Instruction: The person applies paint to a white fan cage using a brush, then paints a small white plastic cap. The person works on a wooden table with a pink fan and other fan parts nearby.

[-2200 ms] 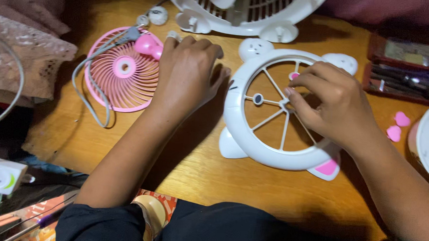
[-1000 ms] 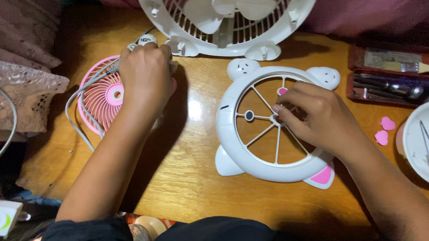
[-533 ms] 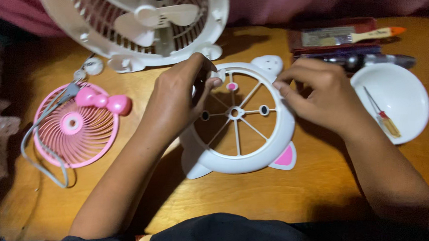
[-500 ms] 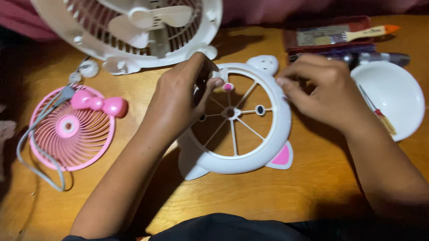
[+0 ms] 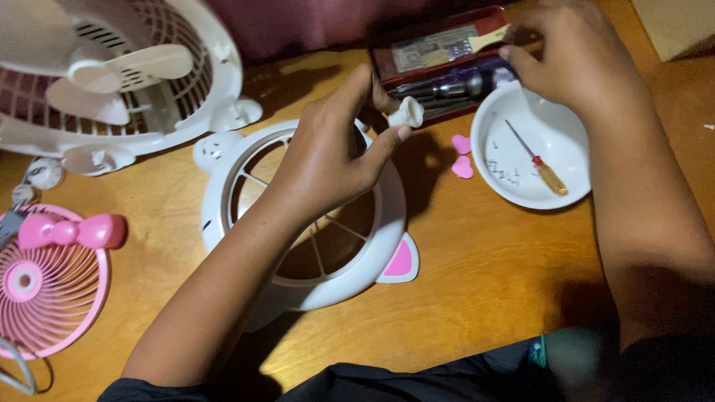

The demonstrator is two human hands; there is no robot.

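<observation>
White plastic knob (image 5: pixel 405 113) pinched between left hand (image 5: pixel 331 152) fingers.

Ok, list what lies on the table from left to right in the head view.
pink grille → white fan body → white cat-shaped frame → left hand → pink hearts → white bowl → right hand

Dim warm light — hard shadows, lower-right corner blurred.
</observation>
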